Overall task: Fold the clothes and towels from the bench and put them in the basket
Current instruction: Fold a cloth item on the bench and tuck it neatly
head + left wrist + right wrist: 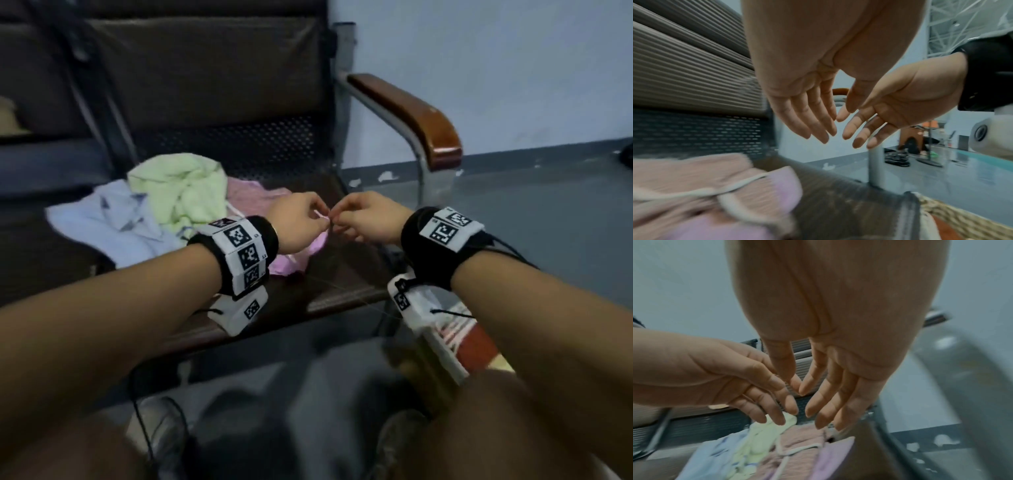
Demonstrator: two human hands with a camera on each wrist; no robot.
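A crumpled pile lies on the dark bench seat [342,284]: a pale green towel [181,185], a light blue shirt [113,222] and a pink garment [294,260] with a white drawstring [740,183]. My left hand [322,221] and right hand [339,219] meet fingertip to fingertip just above the pink garment's right edge. In the wrist views, the left hand's fingers [818,126] and the right hand's fingers [828,402] are straight, with nothing between them. A woven basket [953,214] holding red and white cloth sits low on the right, under my right forearm.
The bench's wooden armrest [411,113] and metal leg [424,178] stand to the right of my hands. Its padded backrest [205,68] rises behind the pile. Grey floor [548,222] and a pale wall lie to the right. My knees fill the bottom of the head view.
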